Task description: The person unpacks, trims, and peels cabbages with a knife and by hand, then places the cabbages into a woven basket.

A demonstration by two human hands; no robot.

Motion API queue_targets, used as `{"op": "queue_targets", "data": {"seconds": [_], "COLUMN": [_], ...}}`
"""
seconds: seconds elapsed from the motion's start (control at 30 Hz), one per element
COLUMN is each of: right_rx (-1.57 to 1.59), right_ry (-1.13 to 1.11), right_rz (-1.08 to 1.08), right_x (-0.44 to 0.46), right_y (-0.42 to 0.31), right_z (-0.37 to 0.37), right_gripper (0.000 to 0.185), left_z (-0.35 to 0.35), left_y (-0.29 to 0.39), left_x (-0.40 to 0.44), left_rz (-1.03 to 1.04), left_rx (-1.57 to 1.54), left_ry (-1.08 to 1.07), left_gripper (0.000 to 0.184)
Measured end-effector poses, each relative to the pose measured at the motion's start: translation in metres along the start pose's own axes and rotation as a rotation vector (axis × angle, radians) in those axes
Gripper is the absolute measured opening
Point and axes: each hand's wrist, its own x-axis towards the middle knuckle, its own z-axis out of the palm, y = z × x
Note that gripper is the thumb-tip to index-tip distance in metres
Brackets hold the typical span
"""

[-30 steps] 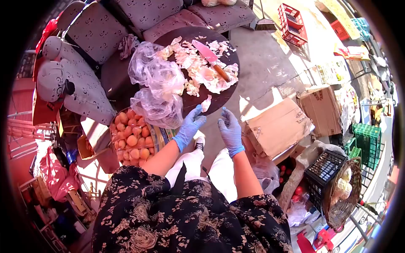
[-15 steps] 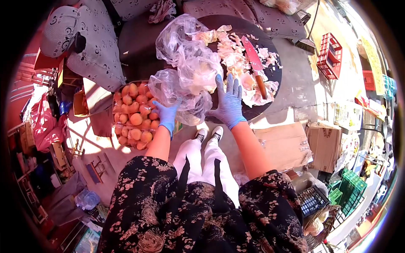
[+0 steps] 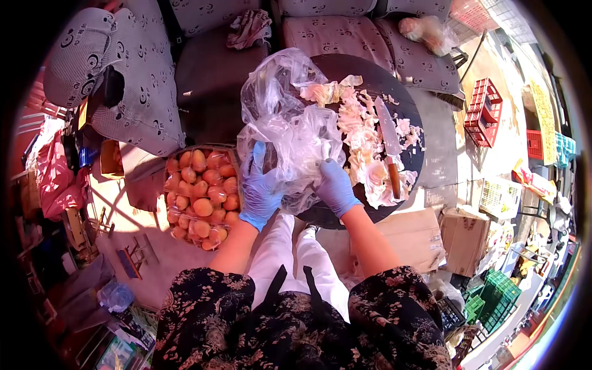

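A clear plastic bag (image 3: 296,129), crumpled and with pale contents showing through, lies on the left part of a dark round table (image 3: 404,95). My left hand (image 3: 262,190), in a blue glove, is against the bag's lower left side with its fingers spread. My right hand (image 3: 335,185), also gloved, has its fingers closed on the bag's lower right edge. Pale leaf scraps (image 3: 361,139) cover the middle of the table. Over them rests a knife (image 3: 388,132) with a brown handle, its blade pointing away from me.
A crate of orange fruit (image 3: 200,197) stands left of my left hand. Patterned seats (image 3: 336,40) line the table's far side. Flattened cardboard (image 3: 413,240) lies right of my legs. A red crate (image 3: 483,113) and green crates (image 3: 498,296) are farther right.
Both hands have come onto the plastic bag; my right hand has closed on its edge and my left moved from beside the fruit. The view has shifted, showing more of the seats.
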Motion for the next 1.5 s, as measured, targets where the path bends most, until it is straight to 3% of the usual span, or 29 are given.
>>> {"op": "queue_targets", "data": {"seconds": [0.07,0.17,0.3,0.37,0.5,0.53,0.63,0.7,0.77,0.8,0.87,0.97,1.0,1.03,1.17,1.2,1.3,1.37,1.43,1.47,1.5], "right_rx": [-0.016,-0.025,-0.071,-0.085,0.149,0.172,0.189,0.132,0.136,0.129,0.115,0.084,0.063,0.044,-0.121,-0.166,-0.023,0.359,0.435,0.180,-0.075], "right_ry": [-0.011,-0.038,-0.411,-0.566,-0.275,-0.253,-0.249,-0.233,-0.274,-0.289,-0.378,-0.527,-0.513,-0.502,-0.515,-0.457,0.029,0.135,0.287,0.352,0.414], "right_rz": [0.036,0.090,0.273,0.427,0.640,0.666,0.728,0.686,0.692,0.681,0.635,0.562,0.555,0.549,0.560,0.531,0.364,0.404,0.370,0.357,0.338], "right_x": [0.018,0.042,0.045,0.027,-0.017,-0.018,-0.022,-0.023,-0.023,-0.019,-0.010,-0.010,-0.015,-0.020,-0.005,0.000,0.020,0.048,0.086,0.103,0.119], "right_y": [-0.016,-0.030,-0.024,-0.008,0.034,0.031,0.023,0.024,0.023,0.017,0.007,0.002,0.003,0.002,-0.021,-0.025,-0.024,-0.023,-0.009,0.000,0.011], "right_z": [-0.030,-0.059,-0.062,-0.038,0.012,0.010,0.006,0.013,0.016,0.011,-0.003,-0.024,-0.029,-0.034,-0.075,-0.084,-0.089,-0.081,-0.053,-0.034,-0.016], "right_gripper": [0.031,0.034,0.040,0.044,0.045,0.046,0.046,0.047,0.051,0.053,0.059,0.069,0.071,0.073,0.071,0.062,0.050,0.043,0.041,0.042,0.043], "left_z": [-0.012,-0.013,0.013,0.030,0.037,0.022,-0.005,-0.002,0.014,0.062,0.091,0.078,0.074,0.059,0.036,0.034,0.037,0.034,0.031,0.039,0.037], "left_y": [-0.003,-0.027,-0.042,-0.038,-0.040,-0.033,-0.057,-0.079,-0.109,-0.155,-0.210,-0.169,-0.145,-0.120,-0.071,-0.066,-0.063,-0.053,-0.046,-0.051,-0.048], "left_x": [0.032,0.074,0.074,0.059,0.044,0.056,0.079,0.094,0.119,0.112,0.110,0.134,0.144,0.151,0.151,0.151,0.145,0.145,0.140,0.133,0.130], "left_rz": [0.007,-0.006,-0.023,-0.097,-0.064,-0.169,-0.532,-0.679,-0.347,-0.637,-0.932,-0.665,-0.666,-0.573,-0.541,-0.541,-0.491,-0.611,-0.764,-0.761,-0.870], "left_rx": [0.039,-0.104,-0.622,-0.565,-0.322,-0.269,-0.515,-0.664,0.049,0.196,-0.319,-0.437,-0.702,-0.869,-1.060,-1.083,-1.174,-1.324,-1.592,-1.682,-1.745], "left_ry": [0.082,0.000,-0.555,-0.797,-1.110,-1.199,-0.959,-0.174,0.228,0.189,-0.261,-0.071,0.107,0.106,0.071,0.058,0.113,0.054,-0.015,-0.057,-0.125], "left_gripper": [0.048,0.055,0.052,0.052,0.053,0.060,0.073,0.076,0.061,0.052,0.033,0.022,0.012,0.012,0.021,0.022,0.023,0.028,0.031,0.043,0.042]}}
